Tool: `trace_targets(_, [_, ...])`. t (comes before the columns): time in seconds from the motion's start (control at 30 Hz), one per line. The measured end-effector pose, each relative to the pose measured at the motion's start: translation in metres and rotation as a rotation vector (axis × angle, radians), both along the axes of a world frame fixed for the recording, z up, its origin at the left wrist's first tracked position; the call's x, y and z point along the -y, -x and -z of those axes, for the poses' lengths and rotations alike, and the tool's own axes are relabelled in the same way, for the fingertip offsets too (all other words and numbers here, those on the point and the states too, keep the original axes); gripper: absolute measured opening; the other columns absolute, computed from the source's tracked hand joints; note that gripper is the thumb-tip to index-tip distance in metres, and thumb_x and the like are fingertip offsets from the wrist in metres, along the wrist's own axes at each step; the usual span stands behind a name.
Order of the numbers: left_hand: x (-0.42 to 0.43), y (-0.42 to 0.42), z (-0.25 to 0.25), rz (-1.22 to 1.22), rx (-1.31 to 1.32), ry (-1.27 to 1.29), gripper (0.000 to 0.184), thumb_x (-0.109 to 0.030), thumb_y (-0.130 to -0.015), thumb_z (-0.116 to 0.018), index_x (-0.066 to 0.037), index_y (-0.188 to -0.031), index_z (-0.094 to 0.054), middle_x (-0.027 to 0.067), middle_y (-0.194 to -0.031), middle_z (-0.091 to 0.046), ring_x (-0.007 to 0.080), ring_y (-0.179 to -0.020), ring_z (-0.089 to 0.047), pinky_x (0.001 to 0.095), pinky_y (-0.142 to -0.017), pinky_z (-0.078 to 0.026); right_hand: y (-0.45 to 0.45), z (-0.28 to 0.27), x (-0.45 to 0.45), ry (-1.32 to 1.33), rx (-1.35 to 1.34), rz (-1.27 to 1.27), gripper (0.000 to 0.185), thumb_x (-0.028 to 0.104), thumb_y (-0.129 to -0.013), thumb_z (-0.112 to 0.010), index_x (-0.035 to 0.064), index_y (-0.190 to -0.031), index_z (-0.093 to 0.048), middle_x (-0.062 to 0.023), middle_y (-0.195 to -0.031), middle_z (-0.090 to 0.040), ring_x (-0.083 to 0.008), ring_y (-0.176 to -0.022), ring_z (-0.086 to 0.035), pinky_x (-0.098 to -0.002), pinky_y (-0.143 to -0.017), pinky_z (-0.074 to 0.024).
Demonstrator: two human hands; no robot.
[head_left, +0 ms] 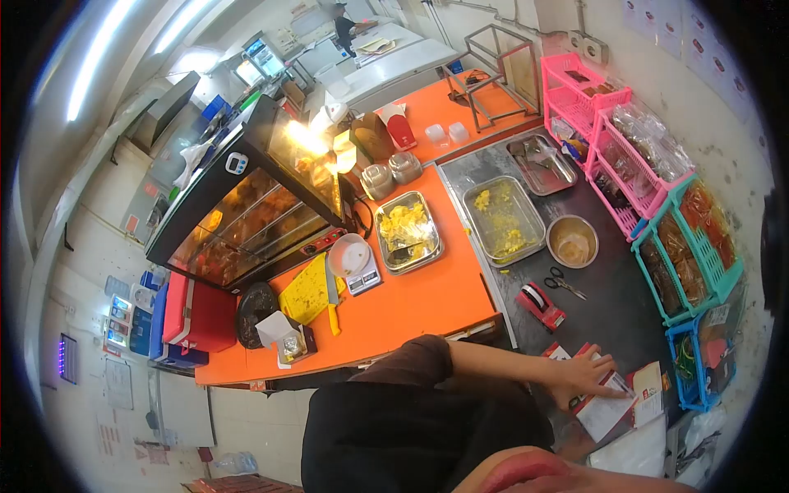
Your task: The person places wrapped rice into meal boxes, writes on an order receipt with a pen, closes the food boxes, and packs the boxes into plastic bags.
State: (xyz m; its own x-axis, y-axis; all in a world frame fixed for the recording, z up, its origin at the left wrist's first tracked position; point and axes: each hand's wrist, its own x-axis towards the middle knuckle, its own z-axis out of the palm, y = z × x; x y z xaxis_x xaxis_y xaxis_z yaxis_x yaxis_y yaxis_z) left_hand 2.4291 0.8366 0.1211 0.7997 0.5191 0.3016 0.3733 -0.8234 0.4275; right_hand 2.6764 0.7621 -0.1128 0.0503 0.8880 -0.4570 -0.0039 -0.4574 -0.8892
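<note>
Fingers (615, 392) spread on printed card (598, 421), near R of dark worktop (620, 316)

L hand (579, 380) reaches across from the left, fingers fanned & slightly bent, tips on or just over the card. Can't tell if the thumb pinches an edge b/c the underside is hidden; R hand isn't in view.

To handle it well, I'd keep the fingers flat & light, so the card doesn't buckle, & steady it w/ the other hand if a fold needs pressing. Best to take one piece by its edge, not the whole overlap, & keep clear of the scissors (565, 283) & red tape dispenser (541, 306), both a bit farther off on the same worktop. Steel bowl (572, 241) sits beyond the scissors; prob. wise to keep the card dry & away from it.

Card looks thin & stiff, mostly white w/ red & dark print, partly covered by the hand. Second printed piece (649, 393), cream & red, lies just R of it; white sheet (633, 452) on the near side, type unclear. Blue basket (694, 361) stands farther R. Whether the card is one folded box or sev. loose pieces, can't tell.
</note>
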Motion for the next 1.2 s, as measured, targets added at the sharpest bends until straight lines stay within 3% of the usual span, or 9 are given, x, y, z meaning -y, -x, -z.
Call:
trace_targets(0.23, [0.006, -0.004, 0.055, 0.104, 0.018, 0.131, 0.127, -0.037, -0.034, -0.081, -0.031, -0.148, -0.024, 0.0197, -0.117, -0.043, 0.0356, -0.112, -0.04, 0.0502, -0.084, -0.029, -0.018, -0.05, 0.005, -0.07, -0.264, 0.305, 0.042, 0.038, -0.096, -0.049, 0.0012, -0.114, -0.057, -0.0077, -0.096, -0.061, -0.0175, -0.083, -0.059, -0.0289, -0.072, -0.0479])
trace_targets(0.37, [0.003, 0.001, 0.134, -0.005, -0.139, 0.098, 0.125, -0.036, -0.041, -0.081, -0.025, -0.15, -0.021, 0.0237, -0.131, -0.039, 0.0373, -0.128, -0.033, 0.0632, -0.097, -0.021, -0.088, 0.043, -0.019, 0.019, 0.191, -0.025, 0.062, 0.055, -0.096, -0.038, 0.0063, -0.132, -0.048, -0.0131, -0.123, -0.056, -0.0246, -0.108, -0.057, -0.0362, -0.088, -0.0465])
trace_targets(0.5, [0.009, 0.015, 0.115, -0.053, -0.19, 0.116, 0.12, -0.037, -0.048, -0.08, -0.022, -0.15, -0.019, 0.0255, -0.142, -0.03, 0.039, -0.137, -0.023, 0.0726, -0.099, -0.012, 0.0, -0.056, -0.023, 0.263, -0.387, 0.029, 0.081, 0.072, -0.088, -0.03, 0.0115, -0.142, -0.036, -0.0115, -0.14, -0.043, -0.0269, -0.126, -0.044, -0.0418, -0.102, -0.0365])
trace_targets(0.6, [0.024, 0.014, 0.175, -0.822, 0.249, 0.322, 0.103, -0.04, -0.063, -0.077, -0.011, -0.146, -0.024, 0.0267, -0.143, -0.031, 0.0384, -0.136, -0.029, 0.0601, -0.108, -0.018, 0.004, -0.013, -0.026, 0.176, -0.42, -0.042, 0.081, 0.07, -0.089, -0.03, 0.0109, -0.145, -0.032, -0.012, -0.144, -0.039, -0.0299, -0.13, -0.04, -0.0437, -0.105, -0.0332])
trace_targets(0.67, [0.02, 0.016, 0.189, -0.688, 1.004, 1.276, 0.085, -0.04, -0.077, -0.073, -0.003, -0.141, -0.032, 0.0234, -0.136, -0.041, 0.0334, -0.13, -0.039, 0.0432, -0.107, -0.034, 0.02, -0.011, -0.029, 0.176, -0.356, -0.057, 0.078, 0.063, -0.091, -0.036, 0.0069, -0.145, -0.029, -0.0136, -0.144, -0.038, -0.0287, -0.131, -0.037, -0.0407, -0.106, -0.0324])
trace_targets(0.77, [0.02, 0.036, 0.165, -0.729, 0.57, 1.771, 0.065, -0.029, -0.081, -0.074, -0.006, -0.13, -0.038, 0.009, -0.1, -0.063, 0.0159, -0.102, -0.061, 0.0328, -0.087, -0.05, 0.034, -0.01, -0.025, 0.211, -0.239, -0.033, 0.075, 0.053, -0.095, -0.044, 0.0009, -0.145, -0.025, -0.0161, -0.145, -0.037, -0.0268, -0.134, -0.034, -0.0362, -0.107, -0.031])
trace_targets(0.97, [0.015, 0.032, 0.164, -0.64, 0.808, 1.613, 0.075, -0.027, -0.08, -0.076, -0.003, -0.136, -0.031, 0.0107, -0.117, -0.059, 0.0183, -0.108, -0.058, 0.0336, -0.094, -0.046, 0.047, -0.029, -0.026, 0.153, -0.127, 0.001, 0.076, 0.057, -0.095, -0.04, 0.0024, -0.146, -0.025, -0.0189, -0.142, -0.04, -0.0264, -0.13, -0.04, -0.0345, -0.106, -0.0301])
trace_targets(1.07, [0.01, 0.006, 0.189, -0.655, 0.801, 1.56, 0.103, -0.032, -0.084, -0.072, 0.008, -0.145, 0.001, 0.0148, -0.127, -0.052, 0.0185, -0.113, -0.054, 0.03, -0.095, -0.044, 0.033, -0.037, -0.043, 0.135, 0.2, 0.045, 0.077, 0.062, -0.093, -0.038, 0.0019, -0.141, -0.036, -0.0201, -0.135, -0.049, -0.0286, -0.126, -0.046, -0.0351, -0.104, -0.0322])
trace_targets(1.2, [0.0, -0.029, 0.227, -0.636, 0.918, 1.416, 0.103, -0.039, -0.087, -0.067, 0.011, -0.143, 0.004, 0.0182, -0.129, -0.05, 0.0204, -0.114, -0.053, 0.0293, -0.095, -0.044, 0.014, -0.069, -0.069, 0.137, 0.451, 0.051, 0.08, 0.068, -0.09, -0.035, -0.0005, -0.13, -0.048, -0.0232, -0.127, -0.054, -0.0337, -0.121, -0.05, -0.0373, -0.1, -0.036])
